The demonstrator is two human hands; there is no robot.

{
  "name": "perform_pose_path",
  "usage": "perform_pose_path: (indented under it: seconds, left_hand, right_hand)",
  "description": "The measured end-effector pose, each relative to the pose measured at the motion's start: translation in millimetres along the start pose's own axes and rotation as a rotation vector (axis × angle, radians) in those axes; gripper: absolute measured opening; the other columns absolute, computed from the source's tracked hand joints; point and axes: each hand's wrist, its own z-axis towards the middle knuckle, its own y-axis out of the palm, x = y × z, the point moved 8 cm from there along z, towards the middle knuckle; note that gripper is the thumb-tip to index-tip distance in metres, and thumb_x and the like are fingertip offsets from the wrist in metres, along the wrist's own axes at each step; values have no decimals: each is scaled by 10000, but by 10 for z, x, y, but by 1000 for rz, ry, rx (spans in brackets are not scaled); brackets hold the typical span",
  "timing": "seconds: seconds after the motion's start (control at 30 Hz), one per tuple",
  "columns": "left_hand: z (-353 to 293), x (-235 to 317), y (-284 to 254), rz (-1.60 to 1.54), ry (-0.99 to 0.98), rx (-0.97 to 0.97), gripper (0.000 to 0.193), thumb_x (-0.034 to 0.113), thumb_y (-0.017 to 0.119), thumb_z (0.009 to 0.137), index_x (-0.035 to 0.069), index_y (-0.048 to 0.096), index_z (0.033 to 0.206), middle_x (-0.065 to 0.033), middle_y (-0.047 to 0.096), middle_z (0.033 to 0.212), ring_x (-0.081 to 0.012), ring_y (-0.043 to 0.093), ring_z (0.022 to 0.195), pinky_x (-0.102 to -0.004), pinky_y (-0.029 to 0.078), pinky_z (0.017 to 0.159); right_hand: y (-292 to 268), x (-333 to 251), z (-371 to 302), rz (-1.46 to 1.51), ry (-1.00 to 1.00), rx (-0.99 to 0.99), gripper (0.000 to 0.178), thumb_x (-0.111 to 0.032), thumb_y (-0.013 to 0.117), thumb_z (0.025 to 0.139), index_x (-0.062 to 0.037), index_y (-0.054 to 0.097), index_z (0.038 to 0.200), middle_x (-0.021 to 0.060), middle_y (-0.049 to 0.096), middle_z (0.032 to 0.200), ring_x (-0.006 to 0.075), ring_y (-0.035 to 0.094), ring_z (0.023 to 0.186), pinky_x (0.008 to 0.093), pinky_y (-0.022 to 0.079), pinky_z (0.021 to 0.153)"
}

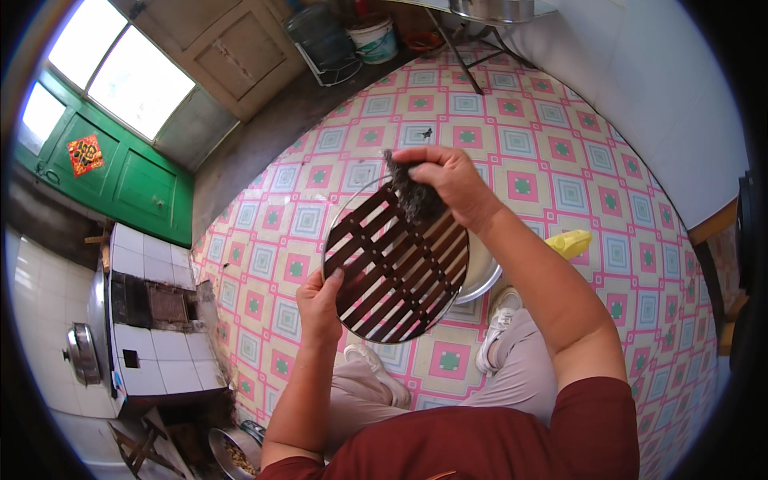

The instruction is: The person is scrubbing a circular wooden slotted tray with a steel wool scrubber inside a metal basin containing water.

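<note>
My left hand (320, 300) grips the lower left edge of a round steamer rack (392, 276), its thumb on top. The rack has dark brown slats with gaps between them and a thin metal rim; it is tilted in front of me. My right hand (452, 180) pinches a grey steel wool scrubber (416, 196) over the rack's upper right edge. Whether the wool touches the slats I cannot tell for sure. Behind the rack is a pale basin (482, 276) on the floor, mostly hidden by the rack and my right forearm.
A yellow plastic bag (569, 243) lies right of the basin. At the left stands a white-tiled stove (164, 352) with a lidded pot (82, 354). A metal bowl (232, 452) is at lower left. Far back are a water jug (320, 36), a bucket (374, 42) and a folding-leg table (460, 52).
</note>
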Motion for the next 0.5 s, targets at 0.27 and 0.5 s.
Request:
perform_pose_path:
  seconds: [0.27, 0.5]
  left_hand:
    - [30, 32, -7, 8, 26, 25, 185, 54, 561, 883, -47, 603, 1032, -94, 657, 954, -146, 645, 805, -265, 529, 742]
    - [48, -39, -46, 135, 40, -3, 188, 81, 563, 896, -19, 612, 1046, -99, 658, 981, -162, 656, 814, -278, 542, 752]
  right_hand:
    - [-1117, -174, 21, 253, -136, 447, 231, 22, 495, 784, -18, 640, 959, 94, 643, 913, 179, 632, 758, 311, 554, 658]
    - [-747, -362, 71, 427, -125, 256, 265, -1, 469, 810, -32, 609, 1032, 109, 632, 945, 216, 635, 799, 357, 560, 653]
